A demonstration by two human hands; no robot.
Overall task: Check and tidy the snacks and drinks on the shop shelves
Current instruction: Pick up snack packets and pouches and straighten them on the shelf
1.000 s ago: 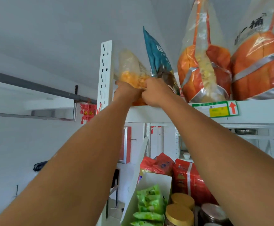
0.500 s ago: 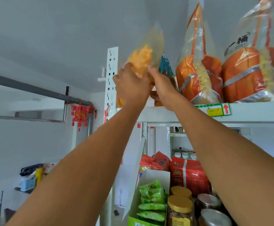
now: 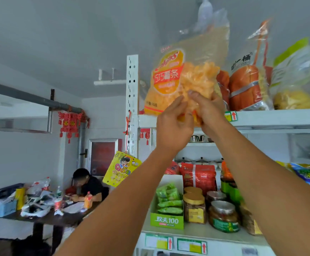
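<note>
I hold a clear snack bag point(image 3: 183, 74) of orange crisps with a yellow and red label upright in front of the top shelf point(image 3: 279, 118), at its left end. My right hand point(image 3: 208, 109) pinches the bag's lower part from the right. From the left, my left hand point(image 3: 172, 122) has its fingers and thumb curled on the bag's bottom edge. The bottom of the bag is hidden behind both hands. Behind it on the shelf stand big orange snack bags point(image 3: 242, 89) and a yellow-green one point(image 3: 294, 78).
A white perforated post point(image 3: 132, 85) stands left of the bag. The lower shelf holds a green carton point(image 3: 166, 220), lidded jars point(image 3: 224, 215) and red packs point(image 3: 198, 174). A yellow card pack point(image 3: 121, 169) hangs from the post. At far left a person point(image 3: 87, 185) sits at a cluttered table point(image 3: 39, 217).
The crisps bag has come up off the shelf and turned its label toward me. The blue bag that stood beside it is out of sight. My view has dropped and swung left.
</note>
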